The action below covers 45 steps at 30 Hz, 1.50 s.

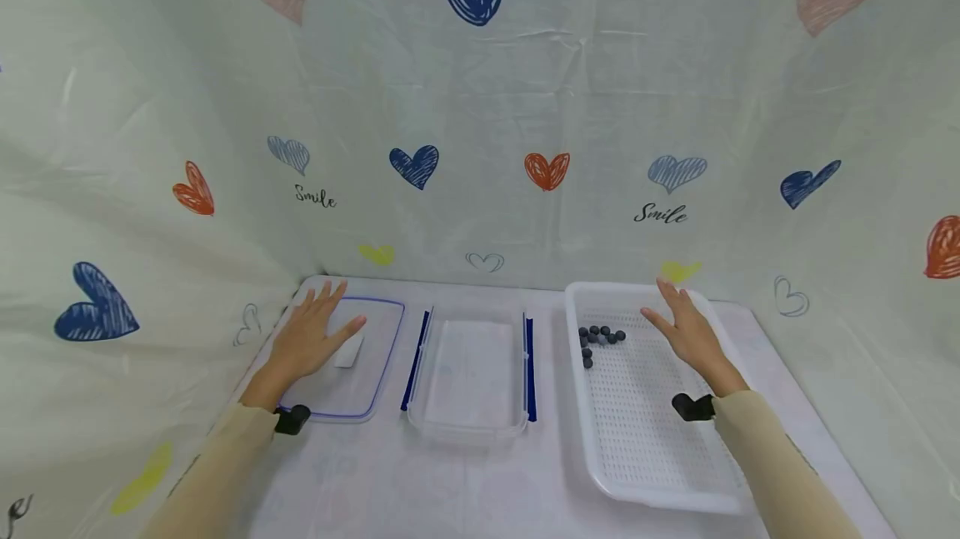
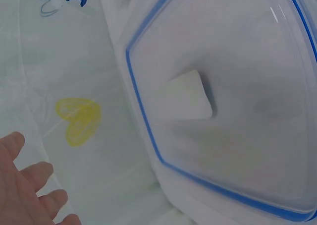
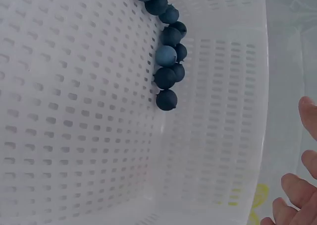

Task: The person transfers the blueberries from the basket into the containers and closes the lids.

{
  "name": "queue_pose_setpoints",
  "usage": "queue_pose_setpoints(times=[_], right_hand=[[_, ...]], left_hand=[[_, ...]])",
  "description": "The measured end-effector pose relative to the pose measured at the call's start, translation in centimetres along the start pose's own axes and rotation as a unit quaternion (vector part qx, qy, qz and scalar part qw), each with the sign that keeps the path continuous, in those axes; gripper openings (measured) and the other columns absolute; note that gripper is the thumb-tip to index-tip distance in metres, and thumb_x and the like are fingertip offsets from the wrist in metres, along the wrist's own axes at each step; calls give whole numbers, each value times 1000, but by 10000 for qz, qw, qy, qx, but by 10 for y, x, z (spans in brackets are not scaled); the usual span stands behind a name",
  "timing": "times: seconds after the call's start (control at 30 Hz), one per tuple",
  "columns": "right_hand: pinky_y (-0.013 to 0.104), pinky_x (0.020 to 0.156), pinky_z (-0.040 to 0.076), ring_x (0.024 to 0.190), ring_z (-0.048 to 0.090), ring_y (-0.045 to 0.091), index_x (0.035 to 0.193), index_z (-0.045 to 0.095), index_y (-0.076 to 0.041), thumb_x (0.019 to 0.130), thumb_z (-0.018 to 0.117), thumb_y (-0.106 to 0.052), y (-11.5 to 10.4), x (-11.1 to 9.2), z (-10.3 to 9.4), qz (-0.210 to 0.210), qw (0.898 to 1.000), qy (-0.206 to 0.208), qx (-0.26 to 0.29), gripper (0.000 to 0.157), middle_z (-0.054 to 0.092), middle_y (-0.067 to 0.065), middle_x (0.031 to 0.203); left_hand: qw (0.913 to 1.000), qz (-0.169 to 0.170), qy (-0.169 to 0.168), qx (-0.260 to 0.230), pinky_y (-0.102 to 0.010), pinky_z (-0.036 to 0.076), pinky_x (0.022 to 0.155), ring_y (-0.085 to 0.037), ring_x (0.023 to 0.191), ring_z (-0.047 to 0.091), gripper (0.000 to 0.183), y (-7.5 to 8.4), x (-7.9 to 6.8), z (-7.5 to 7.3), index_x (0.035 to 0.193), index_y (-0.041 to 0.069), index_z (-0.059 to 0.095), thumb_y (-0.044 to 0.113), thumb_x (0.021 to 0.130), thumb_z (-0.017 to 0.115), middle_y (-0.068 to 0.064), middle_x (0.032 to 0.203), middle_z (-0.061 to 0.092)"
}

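Observation:
My left hand (image 1: 309,337) hovers with spread fingers above a clear lid (image 1: 375,356) with a blue seal. On that lid lies a small white block (image 2: 188,97), partly hidden by the hand in the head view. Over the right part of a white perforated basket (image 1: 637,439), my right hand (image 1: 690,332) is held with its fingers extended, touching nothing. Several dark blueberries (image 3: 166,79) cluster along the basket's left and far sides. Between the hands stands a clear rectangular container (image 1: 471,372), its top uncovered.
Blue side clips (image 1: 532,368) flank the clear container, folded outward. The pale tablecloth (image 1: 390,481) covers the table. Behind and at both sides hangs a whitish curtain (image 1: 480,106) printed with hearts.

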State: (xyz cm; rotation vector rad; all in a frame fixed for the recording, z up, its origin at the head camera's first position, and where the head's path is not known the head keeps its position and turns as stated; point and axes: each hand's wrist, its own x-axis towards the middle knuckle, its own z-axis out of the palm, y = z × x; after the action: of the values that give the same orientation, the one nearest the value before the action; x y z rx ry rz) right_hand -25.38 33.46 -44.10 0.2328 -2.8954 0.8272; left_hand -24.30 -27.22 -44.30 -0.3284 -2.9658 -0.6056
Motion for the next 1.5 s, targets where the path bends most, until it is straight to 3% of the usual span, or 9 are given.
queue_pose_setpoints(times=[0.07, 0.17, 0.3, 0.5, 0.83, 1.0, 1.17, 1.27, 1.5], right_hand=[[74, 108, 19, 141, 15, 57, 158, 15, -1, 104, 51, -41, 2, 1, 1, 86, 9999, -8, 115, 76, 16, 35, 157], [70, 105, 30, 126, 39, 60, 157, 21, 0, 104, 54, -37, 5, 2, 4, 138, 9996, 109, 220, 73, 23, 37, 153], [65, 96, 44, 111, 54, 58, 151, 34, 4, 102, 61, -27, 9, 4, 9, 91, 9985, 414, 345, 65, 34, 37, 148], [58, 95, 48, 123, 49, 53, 143, 45, 10, 96, 67, -11, 15, 7, 13, 85, 9950, 563, 824, 56, 44, 38, 140], [59, 90, 52, 110, 60, 51, 127, 58, 15, 94, 68, -3, 21, 14, 20, 155, 9926, 558, 1064, 39, 58, 36, 126], [58, 89, 53, 109, 61, 50, 125, 59, 15, 94, 69, -5, 22, 17, 25, 287, 9920, 482, 1128, 38, 60, 34, 123], [57, 89, 53, 108, 62, 50, 123, 60, 15, 94, 70, -7, 21, 20, 28, 370, 9918, 451, 1139, 38, 62, 33, 121], [57, 88, 53, 108, 62, 49, 122, 61, 15, 93, 70, -6, 21, 22, 32, 447, 9913, 427, 1160, 37, 63, 33, 120], [56, 85, 55, 104, 63, 49, 118, 63, 15, 92, 70, -4, 25, 25, 41, 517, 9923, 431, 1035, 33, 65, 33, 115]], left_hand=[[9999, -22, -63, -105, -69, 1, 114, -49, 147, 0, 87, 1, 1, 1, 160, 9, 13, 61, 99, 45, -23, 163, 6], [9996, -52, -151, -228, -72, 4, 112, -49, 147, 0, 87, 4, 3, 3, 161, 11, 12, 62, 99, 45, -22, 164, 5], [9990, -106, -239, -375, -79, 7, 106, -48, 147, 1, 87, 7, 4, 7, 161, 14, 11, 63, 98, 45, -20, 164, 6], [9971, -11, -330, -690, -78, 9, 107, -49, 147, 2, 86, 15, 6, 15, 161, 13, 13, 59, 99, 50, -24, 163, 7], [9889, 108, -395, -1431, -66, 19, 114, -46, 146, 18, 82, 33, 7, 31, 160, 9, 19, 52, 99, 55, -22, 162, 18], [9828, -68, -524, -1772, -69, 27, 109, -51, 140, 29, 81, 43, 7, 35, 160, 11, 21, 51, 99, 56, -22, 161, 23], [9685, -283, -588, -2403, -64, 36, 107, -47, 138, 37, 79, 52, 9, 39, 159, 13, 25, 50, 98, 59, -20, 159, 29], [9550, -300, -554, -2899, -61, 38, 107, -41, 137, 40, 74, 55, 10, 42, 157, 11, 30, 44, 98, 61, -19, 156, 36], [9230, -225, -654, -3786, -54, 41, 108, -44, 131, 46, 65, 61, 16, 48, 152, -2, 34, 28, 101, 60, -27, 149, 42]])
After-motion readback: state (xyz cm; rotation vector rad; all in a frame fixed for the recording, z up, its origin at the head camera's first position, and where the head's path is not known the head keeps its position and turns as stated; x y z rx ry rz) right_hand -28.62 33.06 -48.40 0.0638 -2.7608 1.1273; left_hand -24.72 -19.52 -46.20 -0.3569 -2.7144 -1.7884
